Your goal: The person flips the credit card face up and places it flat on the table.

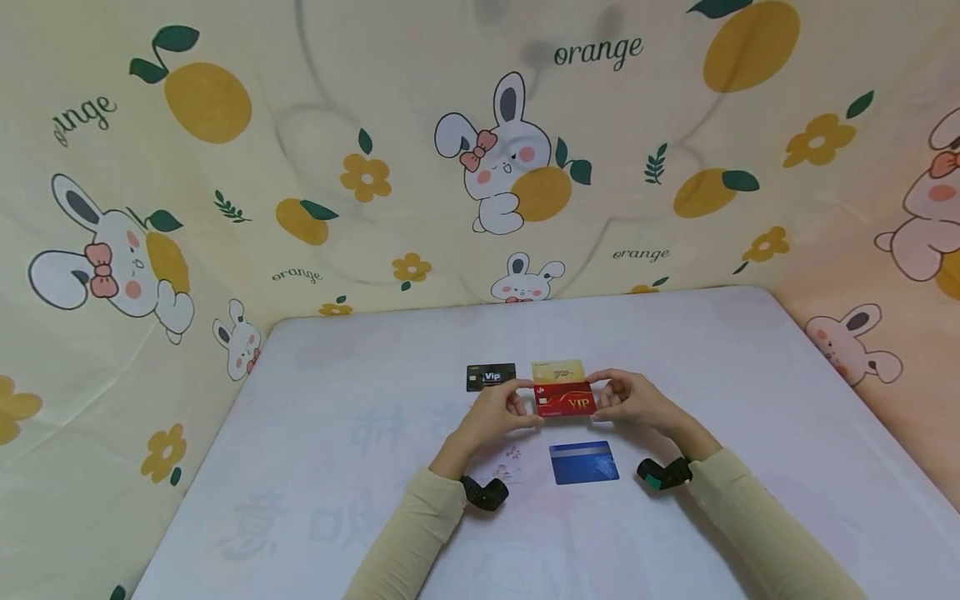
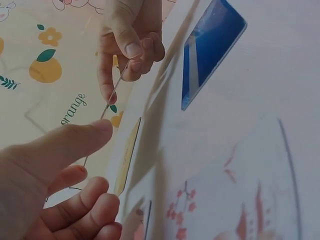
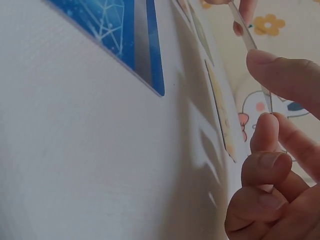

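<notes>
A red VIP card (image 1: 566, 400) is held up by both hands at its two short ends, seen edge-on in the wrist views. My left hand (image 1: 497, 412) pinches its left end between thumb and fingertips. At the opposite end, my right hand (image 1: 632, 398) pinches it likewise, with the other fingers curled below in the right wrist view. Just behind the red card lies a gold card (image 1: 558, 370), its lower part hidden in the head view. A black Vip card (image 1: 491, 377) lies beyond the left hand.
Nearer me a blue card (image 1: 584, 462) with a pale stripe lies between the forearms. Beside the left wrist is a whitish card with a red blossom print (image 2: 182, 210), faint in the head view. A patterned cloth (image 1: 420, 167) stands behind the white tabletop (image 1: 337, 500).
</notes>
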The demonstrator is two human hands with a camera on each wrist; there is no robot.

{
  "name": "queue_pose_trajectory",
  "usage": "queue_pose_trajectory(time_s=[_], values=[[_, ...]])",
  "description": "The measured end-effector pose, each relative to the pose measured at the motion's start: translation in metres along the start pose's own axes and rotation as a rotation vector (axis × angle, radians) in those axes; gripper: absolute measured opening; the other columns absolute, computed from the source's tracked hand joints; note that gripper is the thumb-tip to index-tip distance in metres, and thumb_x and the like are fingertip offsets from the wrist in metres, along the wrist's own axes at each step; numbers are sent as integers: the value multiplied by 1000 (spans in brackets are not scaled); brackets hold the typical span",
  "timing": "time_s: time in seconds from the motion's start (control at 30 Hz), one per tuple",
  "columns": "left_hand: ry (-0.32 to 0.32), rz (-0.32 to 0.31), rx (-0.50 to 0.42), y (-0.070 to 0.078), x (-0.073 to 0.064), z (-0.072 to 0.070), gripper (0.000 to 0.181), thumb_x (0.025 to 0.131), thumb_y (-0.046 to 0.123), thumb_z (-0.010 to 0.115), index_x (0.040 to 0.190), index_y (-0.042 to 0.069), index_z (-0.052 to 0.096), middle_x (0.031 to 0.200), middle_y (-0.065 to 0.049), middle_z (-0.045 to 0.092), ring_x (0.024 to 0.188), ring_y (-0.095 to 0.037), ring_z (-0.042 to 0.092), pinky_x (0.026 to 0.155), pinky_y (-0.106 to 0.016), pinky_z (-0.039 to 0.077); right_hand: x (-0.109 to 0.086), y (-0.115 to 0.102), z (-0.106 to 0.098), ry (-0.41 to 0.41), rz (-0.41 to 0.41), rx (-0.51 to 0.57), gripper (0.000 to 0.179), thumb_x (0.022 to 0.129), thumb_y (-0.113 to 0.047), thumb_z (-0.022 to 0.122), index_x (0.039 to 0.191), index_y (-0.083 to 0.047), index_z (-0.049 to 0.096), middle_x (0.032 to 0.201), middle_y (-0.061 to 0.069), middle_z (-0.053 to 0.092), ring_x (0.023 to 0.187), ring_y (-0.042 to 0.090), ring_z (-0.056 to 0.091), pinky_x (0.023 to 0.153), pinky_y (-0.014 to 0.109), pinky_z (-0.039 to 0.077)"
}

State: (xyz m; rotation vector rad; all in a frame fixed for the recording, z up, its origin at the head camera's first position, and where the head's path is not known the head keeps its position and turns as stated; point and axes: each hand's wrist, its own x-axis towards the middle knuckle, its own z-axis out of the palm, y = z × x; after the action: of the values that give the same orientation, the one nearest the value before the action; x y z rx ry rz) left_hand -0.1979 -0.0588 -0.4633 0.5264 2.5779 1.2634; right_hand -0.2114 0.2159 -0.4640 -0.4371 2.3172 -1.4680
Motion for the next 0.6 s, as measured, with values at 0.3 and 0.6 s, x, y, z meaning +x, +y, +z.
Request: queue_pose_trajectory(time_s=[0.3, 0.6], values=[[-5, -47, 54, 3, -1, 6, 58, 80, 25, 78, 133, 13, 57, 71, 2, 58, 62, -5, 47, 59, -16, 38, -1, 2, -1, -15, 24, -28, 61, 79, -8, 76, 132, 5, 48, 76, 3, 55, 65, 9, 48, 62, 19, 43], [1, -90, 138, 10, -1, 8, 57, 80, 28, 78, 132, 14, 58, 67, 5, 50, 59, -6, 43, 54, -17, 32, 0, 5, -2, -21, 48, -40, 60, 79, -6, 75, 132, 5, 48, 76, 2, 56, 68, 10, 51, 67, 20, 45]])
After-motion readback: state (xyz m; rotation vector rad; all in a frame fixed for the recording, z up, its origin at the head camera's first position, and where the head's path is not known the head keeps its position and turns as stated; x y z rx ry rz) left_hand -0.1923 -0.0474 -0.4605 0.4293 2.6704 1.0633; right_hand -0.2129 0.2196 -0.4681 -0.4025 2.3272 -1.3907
